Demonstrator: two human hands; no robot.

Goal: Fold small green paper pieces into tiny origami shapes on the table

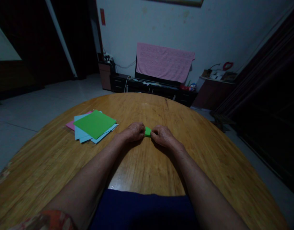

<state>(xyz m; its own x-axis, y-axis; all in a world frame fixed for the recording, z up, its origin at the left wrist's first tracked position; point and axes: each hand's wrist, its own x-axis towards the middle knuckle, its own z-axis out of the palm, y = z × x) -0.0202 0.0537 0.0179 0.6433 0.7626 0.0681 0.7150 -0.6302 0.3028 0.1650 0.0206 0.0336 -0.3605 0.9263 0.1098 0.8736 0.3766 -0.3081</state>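
A small folded piece of green paper (147, 132) lies at the middle of the wooden table, between my two hands. My left hand (135, 131) grips its left end with curled fingers. At its right end, my right hand (162, 135) pinches the paper between thumb and fingers. Both ends of the folded paper are hidden under the fingertips. To the left of my left hand lies a fanned stack of square paper sheets, with a green sheet (95, 124) on top and light blue sheets (81, 136) and a pink sheet (70, 125) beneath.
The round wooden table (147, 166) fills the foreground. Beyond its far edge stands a low black cabinet (142, 87) with a screen covered by a pink cloth (164, 62). A side cabinet (210, 92) with objects on it stands at the right.
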